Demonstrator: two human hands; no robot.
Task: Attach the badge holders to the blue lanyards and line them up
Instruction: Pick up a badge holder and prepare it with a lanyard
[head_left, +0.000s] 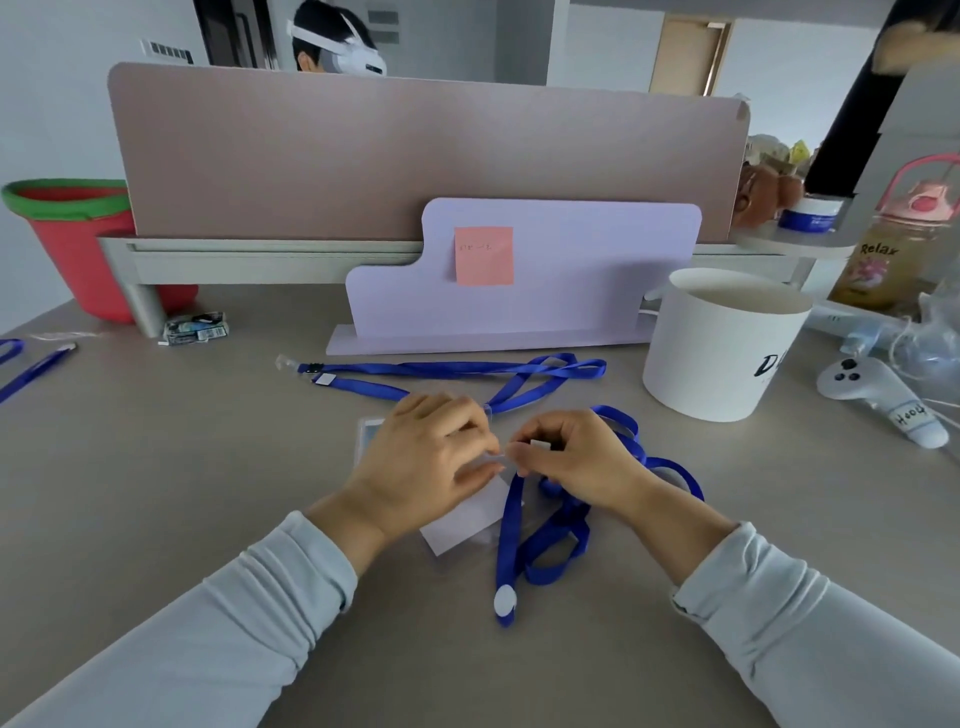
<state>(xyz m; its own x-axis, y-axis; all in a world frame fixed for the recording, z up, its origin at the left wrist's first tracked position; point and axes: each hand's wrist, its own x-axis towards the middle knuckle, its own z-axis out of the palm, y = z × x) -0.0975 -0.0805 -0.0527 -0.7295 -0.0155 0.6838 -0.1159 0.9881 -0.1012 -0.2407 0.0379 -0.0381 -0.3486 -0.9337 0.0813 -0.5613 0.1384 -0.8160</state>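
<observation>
On the desk (156, 493), a lanyard (457, 370) before the stand (545, 270), tub (722, 353) to its right

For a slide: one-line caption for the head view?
Left hand and right hand pinch the clip end of a blue lanyard over a badge holder; a second lanyard lies behind.

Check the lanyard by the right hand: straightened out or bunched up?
Bunched up: the blue lanyard lies in overlapping loops below the right hand.
</observation>
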